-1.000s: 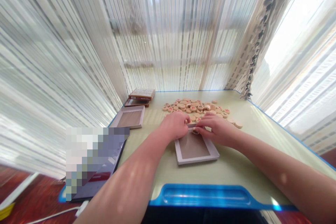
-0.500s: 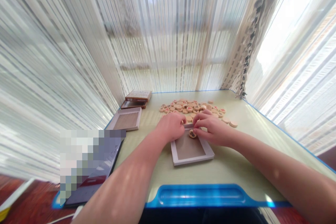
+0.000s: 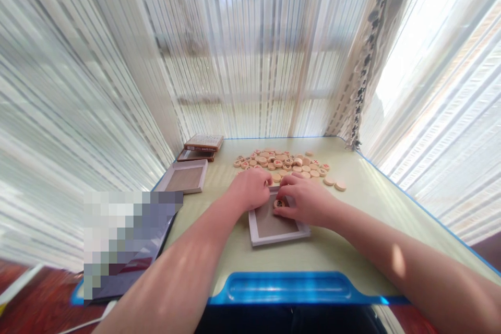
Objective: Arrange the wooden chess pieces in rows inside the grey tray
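While the right hand (image 3: 307, 201) pinches a disc (image 3: 279, 203) (left hand (image 3: 250, 188) curled, grip unclear), pieces (image 3: 277, 163) crowd beyond.

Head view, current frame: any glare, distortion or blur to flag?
Head view: right-hand curtain washed out by backlight; bright sun patch on the right forearm; wide-angle stretch toward the edges; pixelated blocks partly over the dark device; lettering on the piled discs too small to read reliably.

striped sheer curtains (image 3: 242, 52) | bright daylight (image 3: 409, 55), strongest right | pale-green table (image 3: 383, 203), blue edge (image 3: 289, 299) | reddish floor (image 3: 45, 300)
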{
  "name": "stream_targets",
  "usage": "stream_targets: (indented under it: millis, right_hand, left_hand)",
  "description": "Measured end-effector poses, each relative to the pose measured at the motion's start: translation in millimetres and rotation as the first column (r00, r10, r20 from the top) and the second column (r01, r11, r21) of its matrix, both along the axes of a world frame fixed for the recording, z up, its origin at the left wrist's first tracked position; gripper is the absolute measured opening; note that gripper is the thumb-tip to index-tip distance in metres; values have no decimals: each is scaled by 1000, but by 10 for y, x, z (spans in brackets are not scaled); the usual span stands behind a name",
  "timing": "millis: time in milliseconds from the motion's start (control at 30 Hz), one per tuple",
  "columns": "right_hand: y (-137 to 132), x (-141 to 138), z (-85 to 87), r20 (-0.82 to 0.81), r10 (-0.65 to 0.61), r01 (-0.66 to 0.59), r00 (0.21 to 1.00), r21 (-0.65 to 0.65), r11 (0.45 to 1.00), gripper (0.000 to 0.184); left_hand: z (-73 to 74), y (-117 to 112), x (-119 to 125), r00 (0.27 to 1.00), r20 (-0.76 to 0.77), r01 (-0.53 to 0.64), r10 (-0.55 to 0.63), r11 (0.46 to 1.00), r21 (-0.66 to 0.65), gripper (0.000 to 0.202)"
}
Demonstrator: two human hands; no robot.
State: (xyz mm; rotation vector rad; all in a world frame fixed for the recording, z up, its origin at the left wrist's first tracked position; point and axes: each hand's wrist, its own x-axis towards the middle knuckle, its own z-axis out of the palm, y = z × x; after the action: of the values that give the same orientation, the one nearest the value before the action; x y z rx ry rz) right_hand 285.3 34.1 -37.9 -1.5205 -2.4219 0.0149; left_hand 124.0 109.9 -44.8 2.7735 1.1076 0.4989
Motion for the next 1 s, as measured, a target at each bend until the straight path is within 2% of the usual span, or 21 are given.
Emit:
stream_targets:
  millis: [133,267,467,600,700,800,1000]
  right_hand:
    - [3,48,-8,-18,-3,4,1000,45,999,19]
    - [3,108,4,-40,-13,17,999,91,996,27]
    - [-2,120,10,-35,14,-12,999,66,998,15]
    - [3,107,8,-59,8,-4,998,60,998,19]
    - [15,89,0,-71,23,-22,997,9,1000,20]
    - [26,75,-11,-66,-39,36,997,-42,998,19]
    - [38,92,-24,-48,-199,200,979,28,979,26]
  left_hand:
    - [-19,13,-8,1000,7,2,-2,1000,-15,26]
    - [-38,27,-10,999,32,18,-18,1000,-12,28]
    - [-53,34,-8,999,51,17,-15,999,-42,27]
    - [-60,31,-8,998,52,22,-20,999,-36,27]
    - [-57,19,-12,999,43,26,-25,999,-30,27]
    - [-40,-5,-21,999,36,25,-24,999,-34,29]
    - [-18,-29,-30,999,33,21,-20,999,-36,30]
